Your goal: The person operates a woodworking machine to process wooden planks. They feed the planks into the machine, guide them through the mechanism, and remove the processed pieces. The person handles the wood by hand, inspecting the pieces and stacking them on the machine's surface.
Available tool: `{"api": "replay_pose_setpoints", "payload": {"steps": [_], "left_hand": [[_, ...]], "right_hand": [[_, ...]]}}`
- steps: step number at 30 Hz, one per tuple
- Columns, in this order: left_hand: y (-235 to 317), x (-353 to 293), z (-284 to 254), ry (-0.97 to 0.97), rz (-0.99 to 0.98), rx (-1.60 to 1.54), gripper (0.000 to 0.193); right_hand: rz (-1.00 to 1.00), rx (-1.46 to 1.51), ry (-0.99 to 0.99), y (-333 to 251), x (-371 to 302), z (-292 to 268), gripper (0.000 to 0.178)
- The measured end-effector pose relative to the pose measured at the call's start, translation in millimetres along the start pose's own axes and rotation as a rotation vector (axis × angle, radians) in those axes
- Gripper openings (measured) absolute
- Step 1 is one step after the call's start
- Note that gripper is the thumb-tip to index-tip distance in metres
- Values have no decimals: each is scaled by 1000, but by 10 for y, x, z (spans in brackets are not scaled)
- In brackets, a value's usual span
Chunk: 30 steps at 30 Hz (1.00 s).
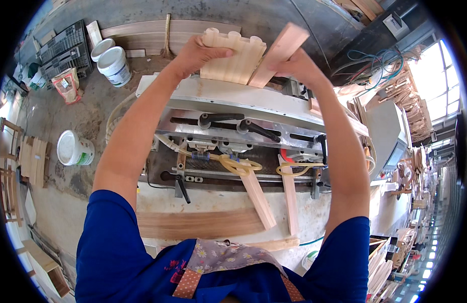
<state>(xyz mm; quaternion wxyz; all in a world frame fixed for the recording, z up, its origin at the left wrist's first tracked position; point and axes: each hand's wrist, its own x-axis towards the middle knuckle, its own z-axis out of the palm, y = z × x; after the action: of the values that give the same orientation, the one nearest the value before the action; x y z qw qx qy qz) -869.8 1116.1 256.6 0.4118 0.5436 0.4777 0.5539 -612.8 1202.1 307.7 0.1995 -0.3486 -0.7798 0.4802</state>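
My left hand [194, 56] is closed on the left side of several pale wooden slats [231, 63] standing side by side, with rounded tenon ends on top. My right hand [299, 66] grips one thicker wooden piece [280, 53], tilted to the right beside the row. The lower ends of the wood rest on or just behind the light ledge [228, 98] of a machine. In front of that ledge sit black clamp levers [220, 117] on a slotted metal plate [185, 122].
Yellow hoses [233, 164] and two wooden strips [257, 197] lie nearer my body. White buckets [114, 66] and a paper bag [67, 86] stand on the floor at left. Stacked wood [405, 98] and blue-green cables [382, 63] are at right. A broom [166, 35] leans behind.
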Motion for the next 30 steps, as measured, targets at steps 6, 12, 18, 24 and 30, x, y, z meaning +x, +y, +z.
{"api": "replay_pose_setpoints", "payload": {"steps": [6,12,18,24,30], "left_hand": [[27,-25,-17,-3,4,12,32],[109,-42,-41,-13,-22,31,35],[11,-34,-19,-1,13,-4,39],[48,-80,-13,10,-32,-3,41],[13,-45,-18,17,-32,25,41]], "right_hand": [[82,-13,-28,411,196,308,39],[69,-17,-18,281,143,336,40],[75,-18,-39,396,173,318,42],[105,33,31,175,133,401,49],[101,174,60,276,153,406,50]]}}
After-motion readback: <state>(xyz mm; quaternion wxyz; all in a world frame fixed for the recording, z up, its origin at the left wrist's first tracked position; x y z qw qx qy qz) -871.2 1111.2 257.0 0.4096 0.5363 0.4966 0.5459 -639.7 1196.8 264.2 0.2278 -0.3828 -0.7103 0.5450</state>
